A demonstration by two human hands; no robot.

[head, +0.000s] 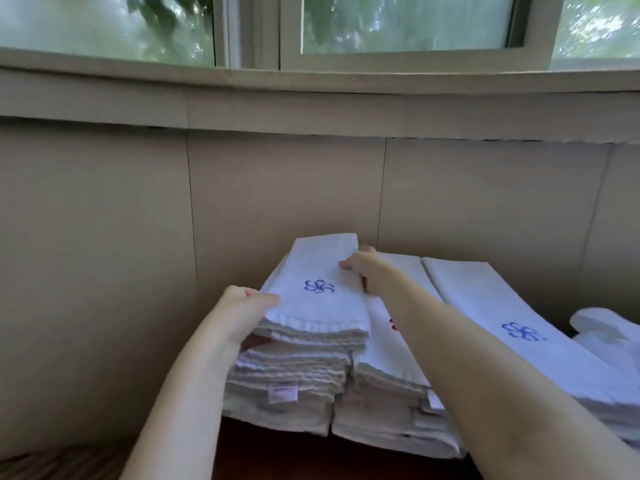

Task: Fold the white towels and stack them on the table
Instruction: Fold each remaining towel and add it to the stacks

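Observation:
A folded white towel with a blue embroidered mark lies on top of the left stack of folded towels. My left hand grips its near left corner, thumb on top. My right hand pinches its far right edge. Beside it stands a middle stack whose top towel shows a red mark, partly hidden by my right forearm. A third stack on the right carries another blue mark.
The stacks sit on a dark wooden table against a beige panelled wall under a window. A loose white towel lies at the far right. A striped fabric shows at the bottom left.

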